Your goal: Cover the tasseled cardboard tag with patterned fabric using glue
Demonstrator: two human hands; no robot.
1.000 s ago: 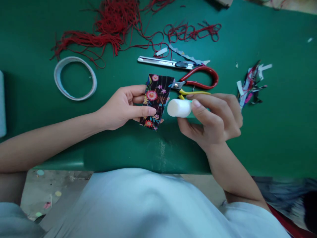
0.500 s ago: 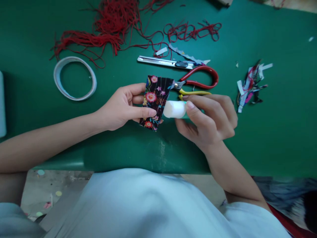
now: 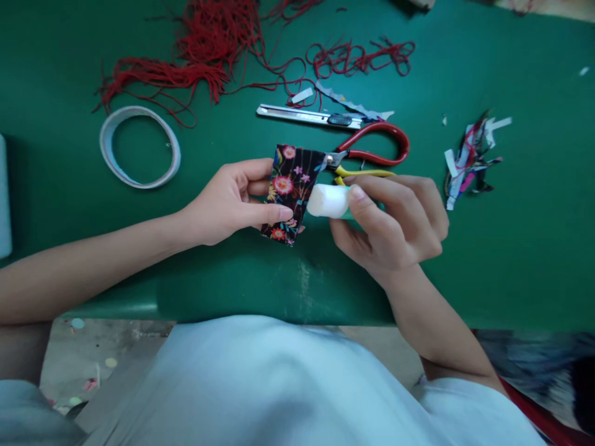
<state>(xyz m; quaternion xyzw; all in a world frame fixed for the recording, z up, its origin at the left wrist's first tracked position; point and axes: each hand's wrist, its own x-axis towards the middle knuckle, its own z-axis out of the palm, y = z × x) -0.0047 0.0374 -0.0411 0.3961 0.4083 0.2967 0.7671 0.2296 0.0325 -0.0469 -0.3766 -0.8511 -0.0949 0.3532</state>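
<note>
My left hand (image 3: 230, 199) pinches a small black floral fabric piece (image 3: 292, 186) between thumb and fingers, holding it just above the green table (image 3: 511, 248). My right hand (image 3: 395, 223) grips a white cylinder, a glue stick (image 3: 326, 201), whose rounded end touches the right edge of the fabric. Both hands meet near the table's middle, just in front of the scissors.
Red-handled scissors (image 3: 376, 148) and a utility knife (image 3: 309, 116) lie just behind the hands. A white tape ring (image 3: 139, 147) sits at left, tangled red cords (image 3: 209, 56) at the back, and fabric scraps (image 3: 469, 158) at right. The table's near edge runs below my wrists.
My right hand has moved the white stick leftward until its end meets the fabric piece. The left hand has held the fabric nearly still.
</note>
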